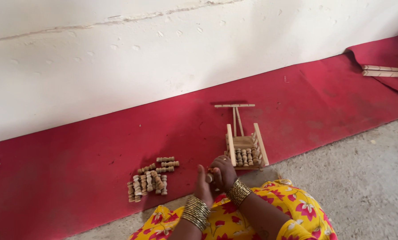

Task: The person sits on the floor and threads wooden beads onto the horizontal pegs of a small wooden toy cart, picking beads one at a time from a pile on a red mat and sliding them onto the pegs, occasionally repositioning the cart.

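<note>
We look down on our two hands meeting low in the middle of the view, above a lap in yellow cloth with red flowers (296,209); both wrists wear stacks of gold-coloured bangles (195,212); our right hand (223,172) is curled into a loose fist and our left hand (203,186) stands edge-on beside it, fingers straight and pressed toward the right; between them sits a small pale wooden peg (210,178), short and round, of which only the end shows, so that we cannot tell its full shape; it looks pinched by the right fingers with the left palm against it, though how tightly either hand closes is hidden from us; just beyond the right knuckles stands a small wooden cart frame (245,149), made of light slats; two long side rails slope away from us, a flat floor of slats lies between them, and a row of short turned spindles stands upright across its near end; from the far end a thin double shaft runs to a crossbar near the white wall (119,58); the frame rests on a red carpet strip (74,178) along that wall, its near corner at the edge of the grey concrete floor (363,178); to our left on the carpet lies a loose heap of turned spindles (150,180), tan and ribbed, some in rows and some askew; at the far right, pale wooden slats (385,71) lie on the carpet.
</note>
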